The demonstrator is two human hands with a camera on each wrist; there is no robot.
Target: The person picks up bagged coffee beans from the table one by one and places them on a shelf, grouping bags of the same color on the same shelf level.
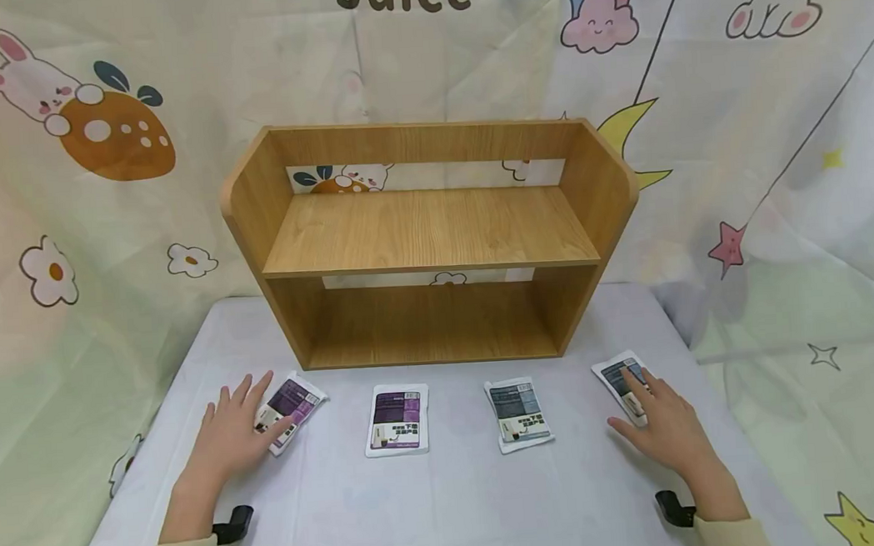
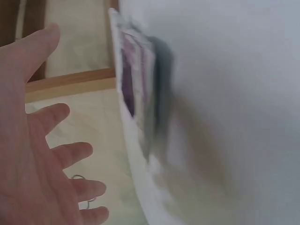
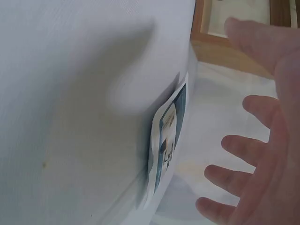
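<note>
My left hand hovers with fingers spread over the left edge of a purple-labelled white packet lying at a slant. In the left wrist view a gap shows between the palm and that packet. On the other side, my right hand is held with fingers extended above a grey-blue-labelled packet, partly covering it. The right wrist view shows this packet flat on the cloth, apart from the fingers. Between the hands lie another purple-labelled packet and another grey-blue-labelled packet.
A two-tier wooden shelf stands at the back of the white-covered table, behind the packets. A printed cloth with cartoon figures hangs behind and at both sides. Each wrist wears a black strap device.
</note>
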